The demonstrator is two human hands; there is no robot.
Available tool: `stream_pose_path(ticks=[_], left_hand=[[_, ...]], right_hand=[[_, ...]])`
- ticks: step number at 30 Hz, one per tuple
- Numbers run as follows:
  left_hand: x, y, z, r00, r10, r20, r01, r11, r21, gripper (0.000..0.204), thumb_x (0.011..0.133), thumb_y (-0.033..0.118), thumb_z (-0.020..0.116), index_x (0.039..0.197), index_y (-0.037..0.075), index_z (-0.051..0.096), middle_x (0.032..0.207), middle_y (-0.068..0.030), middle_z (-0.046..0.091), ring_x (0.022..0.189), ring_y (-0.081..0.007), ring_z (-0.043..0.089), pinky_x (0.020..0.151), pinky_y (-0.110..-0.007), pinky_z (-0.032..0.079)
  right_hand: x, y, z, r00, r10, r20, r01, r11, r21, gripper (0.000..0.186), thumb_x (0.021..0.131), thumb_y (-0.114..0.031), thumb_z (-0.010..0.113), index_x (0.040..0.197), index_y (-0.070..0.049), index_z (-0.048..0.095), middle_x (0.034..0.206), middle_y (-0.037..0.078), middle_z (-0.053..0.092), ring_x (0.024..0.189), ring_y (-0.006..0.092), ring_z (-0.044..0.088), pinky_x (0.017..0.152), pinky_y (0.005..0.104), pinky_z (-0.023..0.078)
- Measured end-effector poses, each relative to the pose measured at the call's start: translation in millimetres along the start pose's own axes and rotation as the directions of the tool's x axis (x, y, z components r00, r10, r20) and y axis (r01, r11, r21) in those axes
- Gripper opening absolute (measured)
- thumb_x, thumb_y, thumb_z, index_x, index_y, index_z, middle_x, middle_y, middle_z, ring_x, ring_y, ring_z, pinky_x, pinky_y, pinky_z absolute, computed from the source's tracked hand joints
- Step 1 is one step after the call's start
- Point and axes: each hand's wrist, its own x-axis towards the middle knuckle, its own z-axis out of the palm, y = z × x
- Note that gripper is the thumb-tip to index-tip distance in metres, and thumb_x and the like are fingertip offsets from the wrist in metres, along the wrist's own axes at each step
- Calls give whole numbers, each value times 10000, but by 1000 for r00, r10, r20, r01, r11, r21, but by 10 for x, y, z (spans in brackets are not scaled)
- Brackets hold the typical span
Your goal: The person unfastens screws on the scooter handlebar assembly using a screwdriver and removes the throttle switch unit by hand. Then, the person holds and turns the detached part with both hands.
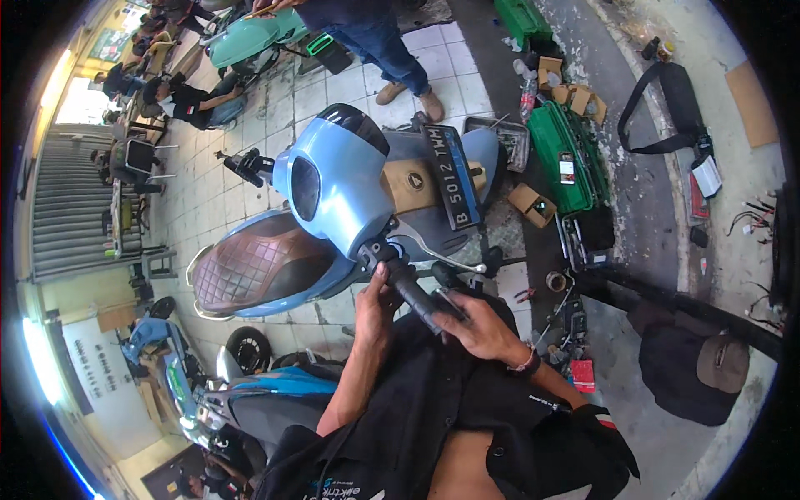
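The floor [454,62] bears a carton [527,198], contents [541,206] unclear — left grip [375,312] and right grip [483,329] hold the handlebar [412,295].

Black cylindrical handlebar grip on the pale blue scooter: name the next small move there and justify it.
I'd probably have the left hand brace the black cylindrical handlebar grip near its inner end: its thumb lies there, while the right hand is at the outer end, where one-sided pressure might swing it. Whether the right hand holds a tool is unclear.
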Motion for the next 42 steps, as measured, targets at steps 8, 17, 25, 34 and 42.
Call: stream_pose_path(ticks=[8, 17, 25, 34, 42], left_hand=[[-167, 640, -506, 851, 496, 176, -384, 358, 851, 295, 856, 234, 791, 1013, 2, 697, 1023, -149, 725, 931, -258, 703, 881, -364, 543], [115, 1176, 133, 555, -5, 832, -730, -483, 484, 563, 628, 364, 895, 1128, 157, 741, 1280, -100, 655, 1236, -307, 591, 1041, -476, 428], [851, 1272, -164, 136, -166, 977, -895, -444, 50, 467, 742, 524, 828, 1105, 252, 719, 1143, 2, 688, 1056, -195, 670, 1004, -428, 398], [900, 1438, -335, 43, -317, 948, -925, -370, -82, 469, 733, 545, 831, 1096, 274, 712, 1115, 14, 689, 1014, -180, 677, 1021, -434, 381], [931, 1473, -267, 44, -345, 938, -917, -386, -99, 473, 731, 551, 831, 1096, 276, 711, 1112, 15, 689, 1010, -179, 678, 1023, -436, 379]], right_hand=[[316, 692, -372, 989, 138, -56, -137, 990, 31, 308, 984, -252, 655, 1114, 27, 647, 784, 78, 664, 710, 154, 608, 711, 359, 494], [1172, 867, 135, 956, 293, 24, -182, 527, 830, 218, 984, -292, 690, 1027, -78, 691, 738, -72, 515, 530, 5, 389, 445, 196, 252], [1588, 1216, 295, 992, -13, -123, 93, 733, 674, 256, 893, -199, 764, 1045, 6, 760, 969, 78, 763, 889, 135, 685, 810, 311, 528], [1675, 1186, 524, 887, -217, -407, 420, 744, 519, 252, 803, -118, 842, 1036, -93, 751, 731, -10, 646, 510, 65, 407, 480, 279, 302], [1816, 1283, 660, 816, -265, -515, 554, 614, 562, 176, 797, -56, 829, 961, -90, 775, 777, -27, 671, 552, 37, 416, 506, 259, 302]])
